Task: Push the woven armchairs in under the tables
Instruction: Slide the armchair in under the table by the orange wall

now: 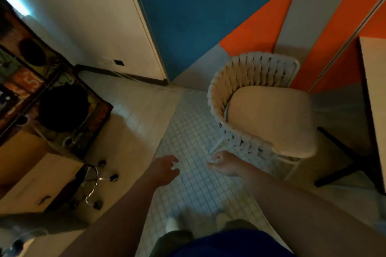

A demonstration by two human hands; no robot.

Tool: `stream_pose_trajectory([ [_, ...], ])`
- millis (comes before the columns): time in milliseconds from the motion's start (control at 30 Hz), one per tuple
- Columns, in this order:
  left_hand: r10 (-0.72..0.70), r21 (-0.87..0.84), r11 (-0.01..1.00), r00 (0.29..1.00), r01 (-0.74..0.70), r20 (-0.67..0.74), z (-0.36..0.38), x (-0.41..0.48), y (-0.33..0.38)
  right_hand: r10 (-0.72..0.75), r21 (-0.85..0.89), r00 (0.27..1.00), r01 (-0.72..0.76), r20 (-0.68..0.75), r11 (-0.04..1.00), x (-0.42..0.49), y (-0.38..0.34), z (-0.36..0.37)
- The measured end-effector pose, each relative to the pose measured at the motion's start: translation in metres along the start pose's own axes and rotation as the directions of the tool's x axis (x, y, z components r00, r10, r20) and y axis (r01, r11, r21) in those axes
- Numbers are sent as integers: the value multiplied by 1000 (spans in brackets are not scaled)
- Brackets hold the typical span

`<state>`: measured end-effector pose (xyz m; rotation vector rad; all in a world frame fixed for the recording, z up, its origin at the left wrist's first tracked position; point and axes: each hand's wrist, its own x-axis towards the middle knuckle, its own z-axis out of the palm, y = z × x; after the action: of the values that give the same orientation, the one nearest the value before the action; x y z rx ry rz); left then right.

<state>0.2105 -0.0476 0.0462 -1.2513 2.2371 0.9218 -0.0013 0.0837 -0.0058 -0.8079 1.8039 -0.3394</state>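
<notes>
Left hand: left hand [165, 170] reaches forward over the tiled floor [194, 190], fingers spread, grasping nothing.
Right hand: right hand [224, 164] loosely curled, empty, just beside the chair's woven rim.
Armchair: woven armchair [265, 106] stands on the floor, left of the table [373, 89], seat not under it.

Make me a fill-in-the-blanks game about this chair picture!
1. The armchair has a woven back and a plain ____ colored seat.
2. Both hands are ____, holding nothing: the left hand and the right hand.
3. The wall behind the chair is painted blue and ____.
4. The table stands on the ____ side of the picture.

Missing words: cream; empty; orange; right
</notes>
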Motion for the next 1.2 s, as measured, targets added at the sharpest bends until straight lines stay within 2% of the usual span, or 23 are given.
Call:
stream_pose_trajectory([
  [133,64,60,996,997,-66,41,-63,70,-17,48,141,997,-40,-55,989,51,-40,-19],
  [300,194,174,962,975,-211,107,-142,171,-21,181,379,972,-112,-150,919,110,-84,-29],
  [500,314,355,839,900,-412,301,-209,266,12,293,517,924,-131,-245,846,156,-114,-35],
  [633,404,442,706,827,-554,392,-229,334,57,376,576,864,-128,-335,808,182,-120,-57],
  [767,462,483,580,754,-656,468,-233,395,111,511,631,700,-111,-499,768,215,-119,-85],
  [833,463,500,514,717,-697,522,-236,420,136,573,671,655,-133,-493,729,228,-119,-101],
  [967,484,513,413,659,-752,576,-241,466,181,616,727,657,-148,-435,670,260,-114,-128],
  [1033,445,548,343,646,-763,620,-241,484,197,660,761,623,-157,-419,630,270,-118,-137],
  [1200,385,548,84,535,-832,753,-222,535,239,757,831,563,-205,-333,518,301,-127,-152],
])
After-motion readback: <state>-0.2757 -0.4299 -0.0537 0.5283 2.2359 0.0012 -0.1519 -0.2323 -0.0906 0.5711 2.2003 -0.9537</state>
